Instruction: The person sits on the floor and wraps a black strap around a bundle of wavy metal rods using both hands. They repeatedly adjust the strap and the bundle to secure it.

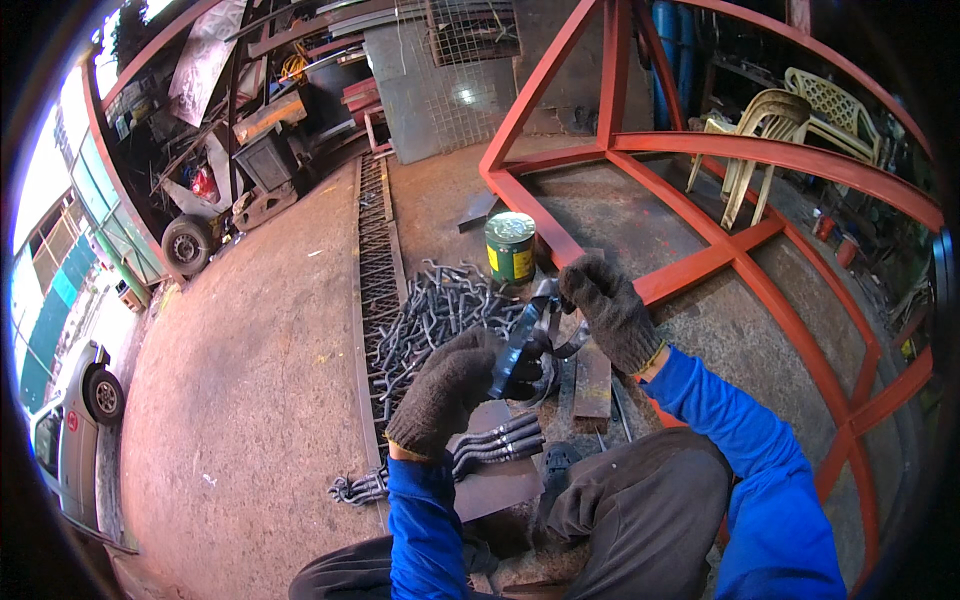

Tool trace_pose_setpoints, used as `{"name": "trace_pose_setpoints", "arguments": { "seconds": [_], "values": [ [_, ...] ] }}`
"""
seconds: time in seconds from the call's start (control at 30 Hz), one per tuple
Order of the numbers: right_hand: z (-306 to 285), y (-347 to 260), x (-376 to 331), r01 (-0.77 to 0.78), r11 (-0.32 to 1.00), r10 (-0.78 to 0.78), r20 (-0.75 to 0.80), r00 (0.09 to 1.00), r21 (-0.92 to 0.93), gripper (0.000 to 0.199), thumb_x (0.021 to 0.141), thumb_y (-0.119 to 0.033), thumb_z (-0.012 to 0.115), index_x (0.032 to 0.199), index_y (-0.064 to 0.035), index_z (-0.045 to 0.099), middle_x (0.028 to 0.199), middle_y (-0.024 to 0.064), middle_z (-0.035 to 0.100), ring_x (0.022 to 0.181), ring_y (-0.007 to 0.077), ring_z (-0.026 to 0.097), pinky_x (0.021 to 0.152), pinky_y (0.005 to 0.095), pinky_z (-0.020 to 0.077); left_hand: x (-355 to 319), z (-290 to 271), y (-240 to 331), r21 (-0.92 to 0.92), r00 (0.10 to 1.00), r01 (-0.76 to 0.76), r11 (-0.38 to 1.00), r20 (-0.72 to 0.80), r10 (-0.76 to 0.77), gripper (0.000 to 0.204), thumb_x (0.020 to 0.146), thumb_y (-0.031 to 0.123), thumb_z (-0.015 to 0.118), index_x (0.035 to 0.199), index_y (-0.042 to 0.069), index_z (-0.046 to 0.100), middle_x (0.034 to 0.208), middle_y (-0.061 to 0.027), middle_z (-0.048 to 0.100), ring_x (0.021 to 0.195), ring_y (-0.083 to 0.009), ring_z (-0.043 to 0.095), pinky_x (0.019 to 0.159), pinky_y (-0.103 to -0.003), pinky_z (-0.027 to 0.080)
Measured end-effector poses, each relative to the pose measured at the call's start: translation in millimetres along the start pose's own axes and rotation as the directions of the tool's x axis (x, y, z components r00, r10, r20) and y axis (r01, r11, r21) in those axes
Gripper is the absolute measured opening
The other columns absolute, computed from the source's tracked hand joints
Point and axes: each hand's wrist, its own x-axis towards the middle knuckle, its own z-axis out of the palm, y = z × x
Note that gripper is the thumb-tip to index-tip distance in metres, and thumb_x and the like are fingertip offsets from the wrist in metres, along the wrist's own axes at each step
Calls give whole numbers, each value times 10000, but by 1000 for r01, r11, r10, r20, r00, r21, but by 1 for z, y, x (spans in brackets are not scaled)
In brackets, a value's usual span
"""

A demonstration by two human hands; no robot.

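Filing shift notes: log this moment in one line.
left hand: holding shiny strip; right hand: same strip; bent rods: heaped; green can: upright

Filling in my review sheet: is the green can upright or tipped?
Upright: the can stands on end, its round top facing up and its green-and-yellow side below it.

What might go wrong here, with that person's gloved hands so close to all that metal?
The shiny dark strip held between the brown-gloved left hand and brown-gloved right hand could slip or spring loose. The upright green-and-yellow cylindrical can stands just beyond them, so a wide swing might tip it. The loose heap of crooked grey metal rods near the left hand might shift if bumped.
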Motion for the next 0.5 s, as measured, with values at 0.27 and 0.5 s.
{"name": "trace_pose_setpoints", "arguments": {
  "seconds": [0.27,0.5],
  "values": [
    [3,-12,-6,225,953,-168,264,950,-203,140,956,-163,672,1035,-51,645,942,24,675,906,114,632,833,283,519,3,49,30,37,935,297,954,-211,-283,421,979,431,588,1010,21,674,834,-43,685,685,-120,636,622,-248,510],
    [19,-30,-8,290,893,-217,236,947,-344,210,911,-116,710,1085,-37,624,1019,77,670,952,146,652,848,302,532,-1,54,30,81,987,63,995,-155,-50,229,973,229,625,988,6,674,840,-82,702,707,-144,660,622,-255,511]
  ]
}}
